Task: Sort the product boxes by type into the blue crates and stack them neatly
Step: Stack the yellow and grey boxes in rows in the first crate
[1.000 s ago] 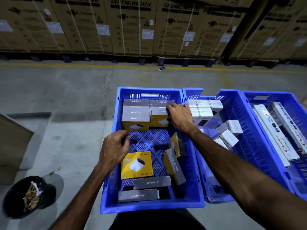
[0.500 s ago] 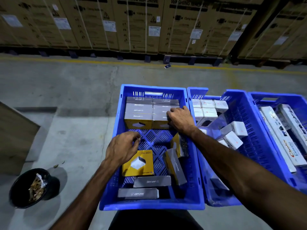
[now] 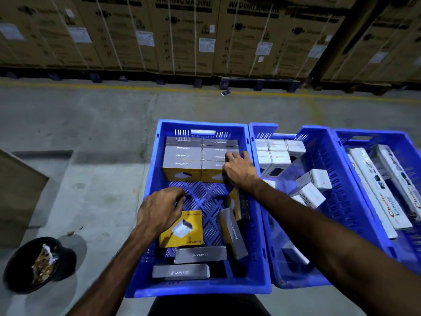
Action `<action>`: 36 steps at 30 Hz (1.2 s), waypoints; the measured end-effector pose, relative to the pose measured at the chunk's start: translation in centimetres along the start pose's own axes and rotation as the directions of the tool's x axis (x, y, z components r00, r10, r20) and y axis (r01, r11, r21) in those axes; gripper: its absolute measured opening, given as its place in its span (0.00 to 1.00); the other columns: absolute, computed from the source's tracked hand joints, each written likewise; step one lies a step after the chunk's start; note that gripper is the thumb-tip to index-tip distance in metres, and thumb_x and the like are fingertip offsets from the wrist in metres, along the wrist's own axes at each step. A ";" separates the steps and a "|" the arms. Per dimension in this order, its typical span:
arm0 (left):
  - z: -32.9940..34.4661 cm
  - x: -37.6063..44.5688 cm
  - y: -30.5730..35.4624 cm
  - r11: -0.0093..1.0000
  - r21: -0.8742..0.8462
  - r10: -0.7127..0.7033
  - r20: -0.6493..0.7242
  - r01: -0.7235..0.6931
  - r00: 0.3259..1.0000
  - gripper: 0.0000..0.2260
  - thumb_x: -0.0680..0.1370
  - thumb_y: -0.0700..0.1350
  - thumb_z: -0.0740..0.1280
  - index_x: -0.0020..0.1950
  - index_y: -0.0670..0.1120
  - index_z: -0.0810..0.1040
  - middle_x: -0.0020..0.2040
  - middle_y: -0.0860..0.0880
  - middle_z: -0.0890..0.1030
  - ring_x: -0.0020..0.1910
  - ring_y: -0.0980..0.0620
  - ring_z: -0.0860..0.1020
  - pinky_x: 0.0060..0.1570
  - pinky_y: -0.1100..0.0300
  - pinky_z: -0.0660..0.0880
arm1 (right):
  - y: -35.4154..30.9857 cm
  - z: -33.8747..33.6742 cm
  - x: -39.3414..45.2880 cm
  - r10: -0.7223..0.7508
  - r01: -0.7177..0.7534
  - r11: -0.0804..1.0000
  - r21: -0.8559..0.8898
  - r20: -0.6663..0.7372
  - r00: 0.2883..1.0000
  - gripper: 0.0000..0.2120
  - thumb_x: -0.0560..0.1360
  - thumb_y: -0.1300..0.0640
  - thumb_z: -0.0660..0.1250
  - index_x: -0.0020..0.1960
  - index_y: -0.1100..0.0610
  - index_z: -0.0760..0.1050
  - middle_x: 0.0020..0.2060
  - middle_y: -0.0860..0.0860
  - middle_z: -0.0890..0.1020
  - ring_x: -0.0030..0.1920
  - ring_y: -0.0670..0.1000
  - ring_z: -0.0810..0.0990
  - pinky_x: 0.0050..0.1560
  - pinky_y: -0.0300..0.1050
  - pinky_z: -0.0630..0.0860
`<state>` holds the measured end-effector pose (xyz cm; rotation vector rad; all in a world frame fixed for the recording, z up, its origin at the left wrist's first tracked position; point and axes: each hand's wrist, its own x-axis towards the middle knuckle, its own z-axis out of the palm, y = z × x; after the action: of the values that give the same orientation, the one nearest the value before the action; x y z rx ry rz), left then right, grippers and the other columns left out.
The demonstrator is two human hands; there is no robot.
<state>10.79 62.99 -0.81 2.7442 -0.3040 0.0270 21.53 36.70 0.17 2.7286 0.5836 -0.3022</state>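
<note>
Three blue crates stand side by side on the floor. In the left crate point(image 3: 198, 290) a neat stack of yellow-and-grey boxes point(image 3: 182, 160) fills the far end. My right hand point(image 3: 239, 172) rests on the stack's right front box, fingers spread over its top. My left hand point(image 3: 159, 210) hovers above the crate floor, fingers loosely curled and holding nothing, just over a loose yellow box point(image 3: 182, 229) lying flat. Several more loose boxes point(image 3: 232, 233) lie near the crate's front. The middle crate point(image 3: 341, 197) holds white boxes point(image 3: 278, 153); the right crate point(image 3: 373, 135) holds long white cartons point(image 3: 373, 197).
A black bin point(image 3: 34, 265) with scraps stands on the concrete floor at lower left. A brown cardboard edge point(image 3: 18, 192) juts in from the left. Large washing machine cartons point(image 3: 182, 35) on pallets line the back behind a yellow floor line.
My left hand drifted right and slightly forward over the loose yellow box. My right hand stayed on the stack's right front box. The view shifted a little.
</note>
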 end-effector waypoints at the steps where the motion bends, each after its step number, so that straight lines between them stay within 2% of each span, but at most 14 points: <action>1: 0.4 0.0 0.3 0.999 -0.039 -0.019 0.001 0.019 1.000 0.05 0.80 0.51 0.68 0.52 0.55 0.82 0.48 0.57 0.85 0.45 0.49 0.84 0.41 0.54 0.79 | 0.4 -0.1 -0.4 -0.001 0.001 1.000 0.004 0.024 1.000 0.30 0.78 0.37 0.50 0.62 0.55 0.80 0.65 0.57 0.72 0.67 0.59 0.71 0.71 0.64 0.63; 3: 1.3 -0.1 1.2 0.985 -0.161 -0.052 0.039 0.057 0.998 0.05 0.79 0.52 0.68 0.52 0.55 0.83 0.47 0.58 0.85 0.43 0.52 0.84 0.43 0.54 0.80 | 1.0 0.0 -1.1 -0.012 0.012 0.999 0.050 -0.007 1.000 0.25 0.80 0.37 0.54 0.63 0.50 0.80 0.69 0.57 0.70 0.71 0.59 0.69 0.74 0.65 0.59; 5: 2.7 0.1 2.6 0.973 -0.224 -0.034 0.074 0.050 0.997 0.07 0.79 0.55 0.67 0.52 0.55 0.82 0.47 0.58 0.85 0.42 0.55 0.83 0.44 0.53 0.81 | 1.7 0.3 -2.3 0.057 -0.033 0.973 0.226 -0.097 0.994 0.22 0.81 0.38 0.58 0.65 0.48 0.80 0.72 0.56 0.70 0.73 0.57 0.68 0.76 0.63 0.56; 7: 3.7 0.4 4.6 0.955 -0.296 -0.012 0.085 0.037 0.996 0.08 0.79 0.54 0.69 0.54 0.54 0.83 0.48 0.58 0.85 0.42 0.56 0.82 0.44 0.53 0.80 | 2.3 0.4 -4.1 0.175 -0.079 0.876 0.475 -0.160 0.971 0.25 0.79 0.44 0.53 0.66 0.51 0.81 0.71 0.54 0.72 0.71 0.56 0.72 0.73 0.58 0.62; 10: 4.9 1.5 7.9 0.890 -0.455 0.084 0.098 -0.031 0.992 0.16 0.75 0.52 0.73 0.63 0.53 0.81 0.54 0.55 0.83 0.48 0.55 0.81 0.52 0.55 0.79 | 2.4 1.5 -7.9 0.353 -0.071 0.686 0.724 -0.246 0.903 0.16 0.79 0.56 0.59 0.61 0.53 0.82 0.63 0.49 0.77 0.62 0.55 0.79 0.60 0.53 0.77; 14: 5.8 3.6 10.4 0.889 -0.440 0.265 0.262 -0.130 0.928 0.42 0.68 0.61 0.77 0.80 0.56 0.65 0.69 0.49 0.70 0.67 0.47 0.73 0.65 0.53 0.74 | 1.4 3.4 -13.0 0.432 -0.012 0.615 0.789 -0.324 0.842 0.12 0.78 0.66 0.65 0.55 0.56 0.84 0.54 0.50 0.82 0.55 0.54 0.81 0.54 0.52 0.77; 18: 7.3 5.4 11.1 0.938 -0.264 0.313 0.380 -0.223 0.870 0.57 0.64 0.66 0.78 0.84 0.58 0.49 0.79 0.44 0.59 0.75 0.39 0.66 0.68 0.42 0.74 | 0.0 4.7 -16.2 0.513 -0.047 0.504 0.862 -0.255 0.819 0.16 0.78 0.69 0.64 0.57 0.57 0.84 0.56 0.50 0.85 0.57 0.53 0.83 0.59 0.54 0.80; 22: 8.7 6.0 11.4 0.931 -0.333 0.292 0.430 -0.151 0.854 0.59 0.65 0.64 0.79 0.85 0.54 0.45 0.79 0.47 0.61 0.73 0.40 0.71 0.65 0.45 0.76 | -1.3 5.1 -17.2 0.594 -0.051 0.388 0.920 -0.207 0.777 0.16 0.77 0.71 0.66 0.56 0.56 0.86 0.57 0.48 0.85 0.57 0.47 0.83 0.61 0.50 0.80; 26: 9.4 5.8 10.7 0.892 -0.441 0.284 0.366 -0.104 0.886 0.55 0.62 0.60 0.80 0.83 0.53 0.54 0.75 0.48 0.69 0.71 0.44 0.73 0.67 0.47 0.75 | -1.6 5.1 -17.4 0.615 -0.034 0.349 0.937 -0.201 0.763 0.14 0.78 0.69 0.66 0.55 0.54 0.85 0.55 0.46 0.85 0.56 0.46 0.83 0.60 0.51 0.80; 28: 9.2 5.7 9.8 0.860 -0.510 0.191 0.345 0.012 0.919 0.54 0.59 0.58 0.81 0.81 0.52 0.59 0.74 0.49 0.72 0.70 0.46 0.74 0.66 0.50 0.75 | -1.4 4.7 -17.3 0.613 -0.035 0.350 0.936 -0.201 0.765 0.14 0.78 0.68 0.66 0.55 0.54 0.85 0.54 0.46 0.85 0.55 0.46 0.83 0.59 0.50 0.80; 30: 8.0 5.5 8.8 0.734 -0.652 0.051 0.329 0.188 0.943 0.49 0.60 0.53 0.85 0.76 0.52 0.66 0.69 0.52 0.77 0.63 0.49 0.80 0.60 0.56 0.79 | -1.2 4.3 -17.3 0.601 -0.025 0.347 0.938 -0.202 0.773 0.13 0.78 0.67 0.66 0.56 0.54 0.84 0.53 0.46 0.85 0.54 0.45 0.83 0.58 0.50 0.80; 32: 6.2 5.0 7.7 0.514 -0.780 -0.112 0.351 0.356 0.930 0.39 0.65 0.46 0.85 0.70 0.51 0.69 0.61 0.52 0.79 0.54 0.52 0.82 0.50 0.65 0.80 | -0.9 3.8 -17.2 0.581 -0.005 0.334 0.942 -0.202 0.789 0.13 0.77 0.65 0.68 0.57 0.51 0.84 0.53 0.45 0.84 0.53 0.45 0.82 0.56 0.50 0.80; 35: 4.1 4.2 5.4 -0.158 -0.842 -0.209 0.539 0.515 0.816 0.31 0.66 0.45 0.82 0.65 0.45 0.73 0.64 0.40 0.79 0.57 0.43 0.83 0.50 0.55 0.84 | -1.2 2.8 -16.6 0.505 0.031 0.369 0.929 -0.229 0.832 0.14 0.76 0.57 0.72 0.61 0.47 0.82 0.55 0.44 0.83 0.56 0.47 0.81 0.57 0.50 0.79; 36: 3.4 3.9 4.8 -0.313 -0.788 -0.175 0.596 0.530 0.784 0.29 0.65 0.46 0.81 0.63 0.44 0.75 0.65 0.37 0.80 0.61 0.38 0.82 0.53 0.51 0.85 | -1.5 2.4 -16.2 0.473 0.049 0.387 0.921 -0.244 0.846 0.16 0.76 0.53 0.73 0.64 0.46 0.81 0.56 0.45 0.83 0.57 0.48 0.81 0.58 0.51 0.78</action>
<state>13.44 56.56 -1.99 0.9601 0.4407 -0.5283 6.08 31.31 1.97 3.9949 0.0843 0.2666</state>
